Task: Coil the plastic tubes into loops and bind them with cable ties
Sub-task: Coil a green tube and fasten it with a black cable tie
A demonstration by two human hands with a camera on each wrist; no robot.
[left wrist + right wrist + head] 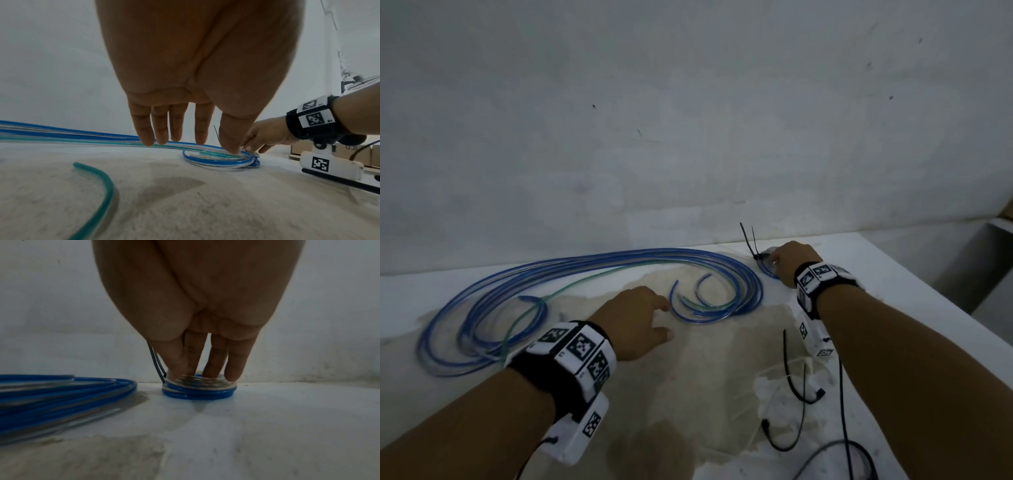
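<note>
We see the small bound coil (768,265) of blue and clear tubing lying flat on the white counter (893,274) close to the back wall (688,102), and we take it as our landmark. The right hand (792,262) is on top of it – in the right wrist view its fingers (236,363) reach straight down onto the coil's upper turns, pressing rather than wrapping round it. Two black cable tie tails (748,236) stick up from the coil's left edge, just beside the thumb. To the left of the coil, nearly touching it, sprawls the big loose bundle of tubes (585,270) – blue, clear and one green strand – sweeping in long arcs across the counter. The left hand (635,320) hovers nearer us than the coil, above the bundle's curled loose ends (702,301); its fingers (174,123) are extended and a little spread, gripping nothing, though we cannot tell whether the tips touch the tubing. On our side of the coil, below the right forearm, lie spare black cable ties (796,377) on a stained patch of counter.
</note>
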